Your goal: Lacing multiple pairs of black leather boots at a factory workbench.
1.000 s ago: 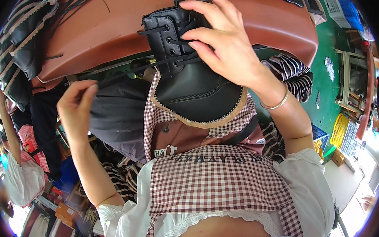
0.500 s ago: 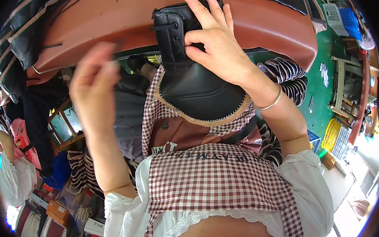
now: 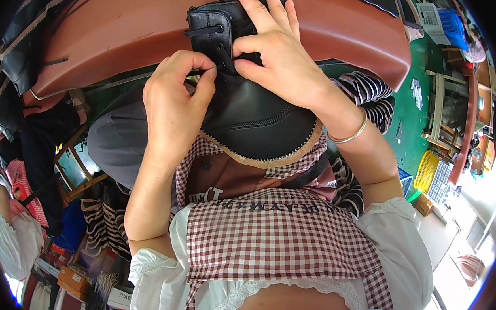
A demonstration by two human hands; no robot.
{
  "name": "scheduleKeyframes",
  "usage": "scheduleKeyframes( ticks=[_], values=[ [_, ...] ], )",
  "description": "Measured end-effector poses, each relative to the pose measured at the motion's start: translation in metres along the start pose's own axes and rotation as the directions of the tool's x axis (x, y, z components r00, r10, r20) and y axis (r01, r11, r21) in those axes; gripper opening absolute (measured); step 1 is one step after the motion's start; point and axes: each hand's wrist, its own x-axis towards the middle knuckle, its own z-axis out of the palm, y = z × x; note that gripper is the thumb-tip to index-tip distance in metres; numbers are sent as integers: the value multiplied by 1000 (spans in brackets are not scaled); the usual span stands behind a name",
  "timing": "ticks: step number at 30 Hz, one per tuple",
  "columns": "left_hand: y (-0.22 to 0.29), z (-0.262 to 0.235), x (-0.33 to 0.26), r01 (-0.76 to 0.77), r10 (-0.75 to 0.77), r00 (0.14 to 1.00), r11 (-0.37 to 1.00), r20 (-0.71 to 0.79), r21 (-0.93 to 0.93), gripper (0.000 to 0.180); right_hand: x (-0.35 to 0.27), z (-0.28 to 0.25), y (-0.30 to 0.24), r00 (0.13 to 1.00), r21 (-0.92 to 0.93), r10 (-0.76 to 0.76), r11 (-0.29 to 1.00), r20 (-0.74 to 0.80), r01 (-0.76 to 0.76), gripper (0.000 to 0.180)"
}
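Black boot upper (image 3: 245, 112) lies on the lap. Left hand (image 3: 171, 105) pinches its lace (image 3: 219, 57). Right hand (image 3: 279, 56), fingers curled, presses the eyelet strip beside that lace.

Both hands (image 3: 227, 88) on black boot upper (image 3: 251, 118)

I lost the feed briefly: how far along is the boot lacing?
Done: one lace run crosses the upper eyelets of the black boot upper. In hand: the left hand pinches the lace while the right hand steadies the facing. Left: the lower eyelets, hidden under the fingers.
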Motion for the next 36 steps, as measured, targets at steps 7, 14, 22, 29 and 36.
scheduleKeyframes(
  ticks=[7, 14, 22, 29, 36],
  values=[
    [5, 6, 7, -17, 16, 1000, 998, 13, 66, 8, 0, 13, 6, 998, -164, -43, 986, -51, 34, 10],
    [-7, 4, 6, 56, -47, 993, 995, 106, -86, 19, -14, -15, 6, 960, 18, -71, 997, -272, 79, 6],
    [-17, 5, 7, 85, -60, 988, 979, 140, -184, 31, -120, -169, 99, 940, 943, -126, -153, -316, 296, 42],
    [14, 16, 31, -472, 496, 865, 856, -75, 209, 18, -101, -106, 75, 929, 969, 278, 50, -246, 242, 24],
    [25, 27, 58, -366, 389, 920, 803, 51, 470, 21, -74, -52, 48, 872, 656, 400, 744, -283, -129, 8]
  ],
)
